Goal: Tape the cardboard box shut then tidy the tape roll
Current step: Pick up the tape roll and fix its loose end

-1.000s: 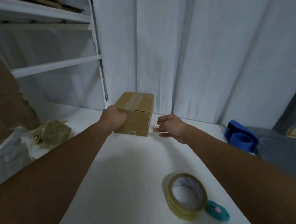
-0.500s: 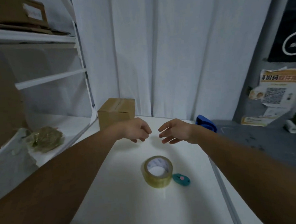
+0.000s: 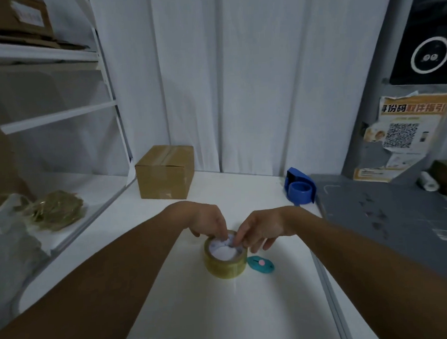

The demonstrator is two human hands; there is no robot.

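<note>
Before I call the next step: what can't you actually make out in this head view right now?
- Tape roll: its far rim hidden by the left hand and right hand; grip and loose end unclear.
- Cardboard box: far and right sides face away.
- Blue dispenser: inside too small.

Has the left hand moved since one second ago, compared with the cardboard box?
Yes. The left hand has left the cardboard box at the back of the table and come toward the person; its fingers now reach into the tape roll.
</note>
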